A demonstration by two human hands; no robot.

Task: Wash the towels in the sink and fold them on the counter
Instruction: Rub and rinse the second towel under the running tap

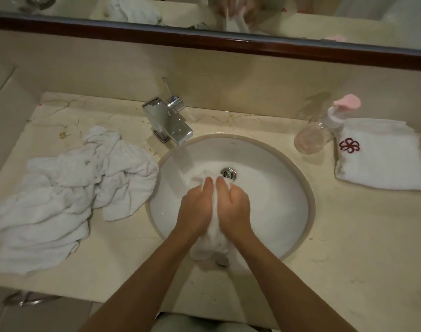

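A glossy white ceramic sink point(276, 164) is set in a polished, veined stone counter point(348, 236). The faucet point(167, 121) is finished in mirror-bright chrome. Rough white terry cloth is seen in the crumpled towels point(61, 192). The soap bottle point(317, 137) is clear, probably plastic.

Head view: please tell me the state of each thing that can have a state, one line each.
Faucet: on, water running.
Wet towel: bunched between both hands, over the sink.
Left hand: grips the wet towel.
Right hand: grips the wet towel.
Towel pile: crumpled, unfolded, on the counter.
Folded towel: folded, on the counter.
Pump bottle: nearly empty.
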